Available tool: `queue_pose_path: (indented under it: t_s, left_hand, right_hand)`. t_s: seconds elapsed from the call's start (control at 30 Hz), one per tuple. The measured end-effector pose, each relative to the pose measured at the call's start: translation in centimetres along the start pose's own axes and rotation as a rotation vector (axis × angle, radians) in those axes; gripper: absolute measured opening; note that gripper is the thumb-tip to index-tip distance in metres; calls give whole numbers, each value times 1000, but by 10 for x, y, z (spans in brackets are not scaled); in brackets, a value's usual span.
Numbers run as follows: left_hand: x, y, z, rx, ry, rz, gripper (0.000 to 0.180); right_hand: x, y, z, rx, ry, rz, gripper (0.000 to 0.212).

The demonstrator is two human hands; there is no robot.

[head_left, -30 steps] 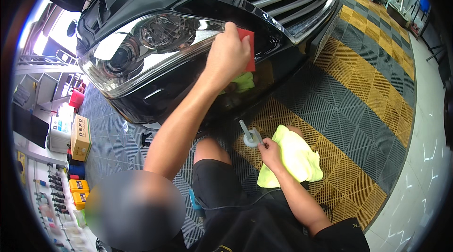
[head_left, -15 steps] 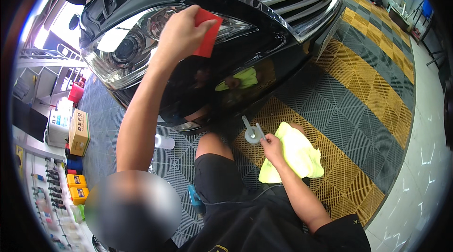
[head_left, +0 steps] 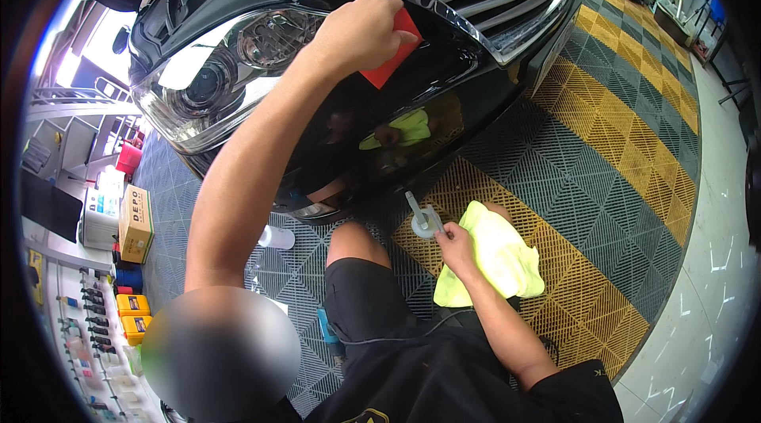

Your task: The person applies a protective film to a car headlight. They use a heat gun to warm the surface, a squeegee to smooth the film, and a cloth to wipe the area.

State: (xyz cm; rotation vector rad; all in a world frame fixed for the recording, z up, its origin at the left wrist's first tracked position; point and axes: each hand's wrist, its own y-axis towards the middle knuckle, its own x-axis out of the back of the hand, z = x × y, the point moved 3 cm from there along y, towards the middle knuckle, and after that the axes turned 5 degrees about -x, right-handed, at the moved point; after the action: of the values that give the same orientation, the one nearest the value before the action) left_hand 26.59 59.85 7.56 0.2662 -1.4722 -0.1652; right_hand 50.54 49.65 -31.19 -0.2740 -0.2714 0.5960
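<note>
Left hand (head_left: 361,30) clamped on red squeegee (head_left: 394,52) against black bumper (head_left: 412,118) beside headlight (head_left: 238,66), right hand (head_left: 456,248) gripping spray bottle (head_left: 424,221) over yellow cloth (head_left: 499,256); a tilted squeegee edge could scratch the paint.

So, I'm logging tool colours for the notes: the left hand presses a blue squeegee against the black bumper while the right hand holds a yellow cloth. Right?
Not quite: the squeegee is red, not blue, as the head view shows. The left hand does press it against the black bumper, and the right hand holds the yellow cloth.
</note>
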Motion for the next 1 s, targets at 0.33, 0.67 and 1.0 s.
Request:
queue_pose_path:
  t_s: [0.33,0.67,1.0]
  left_hand:
    - [37,1,7,-45,143,-18,33]
    - [17,13,-5,15,39,83,33]
    - [41,-63,-8,83,-540,-187,35]
  right_hand:
    - [8,2,-3,-20,44,-12,17]
    - [10,-1,2,-53,24,6,18]
    - [3,0,-5,56,127,83,12]
